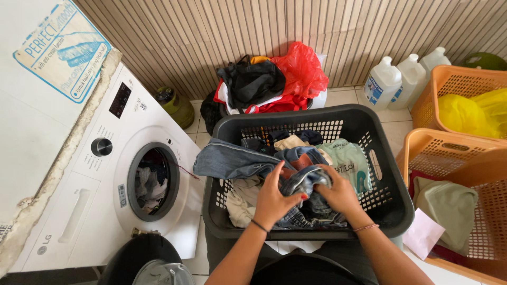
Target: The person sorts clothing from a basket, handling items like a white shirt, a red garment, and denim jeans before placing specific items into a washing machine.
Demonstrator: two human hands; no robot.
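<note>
This is a laundry area of a home or a small laundry service. A white front-loading washing machine (105, 179) stands at the left with its round door open and clothes inside the drum. On the tiled floor (393, 129) there is a dark plastic laundry basket (388, 203) full of clothes, two orange baskets (449, 153) at the right, and white detergent jugs (383, 82) beside the ribbed wall (211, 31).

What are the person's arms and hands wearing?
Both forearms are bare, with no sleeves showing. The left hand has a thin dark band around its wrist and red-painted nails. The right hand has a thin reddish beaded bracelet around its wrist.
</note>
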